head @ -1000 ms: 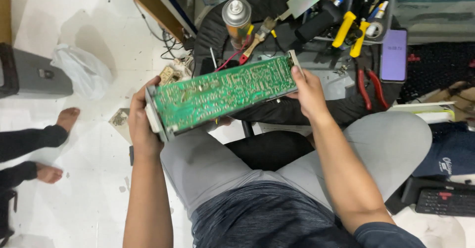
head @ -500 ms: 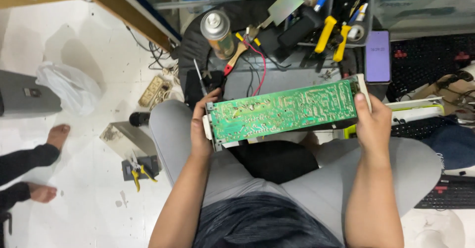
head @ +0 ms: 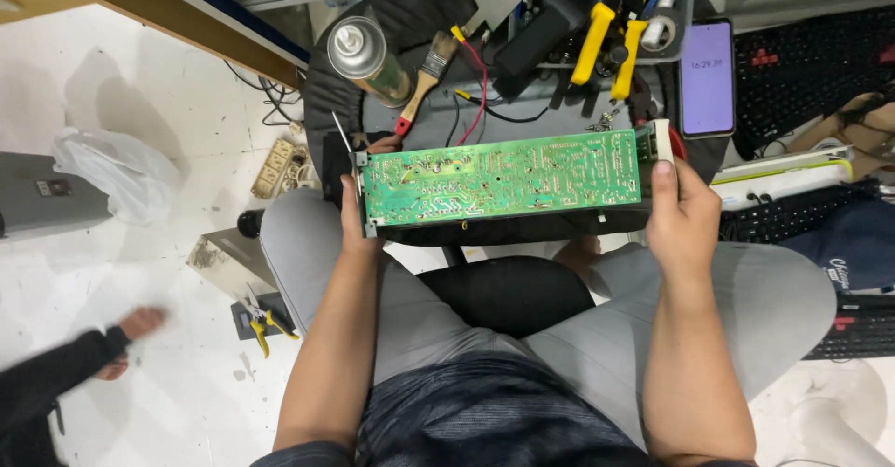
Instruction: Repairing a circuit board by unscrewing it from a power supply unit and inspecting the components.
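A long green circuit board (head: 503, 180) in a dark frame is held level above my lap, solder side up. My left hand (head: 352, 220) grips its left end, fingers wrapped under the edge. My right hand (head: 679, 213) grips the right end, thumb on top near a white connector. I sit on a black stool (head: 508, 292) with my knees apart in grey trousers.
Ahead lie a spray can (head: 365, 57), a paintbrush (head: 427, 75), yellow-handled pliers (head: 606, 43), red and black wires (head: 475, 89) and a lit phone (head: 707, 77). Keyboards (head: 802, 211) sit at right. On the floor are a plastic bag (head: 117, 183), small cutters (head: 266, 318) and another person's foot (head: 140, 322).
The board has swung from a tilted hold at my left to a level hold centred over my lap. Both hands stayed on its ends. The view shifted left.
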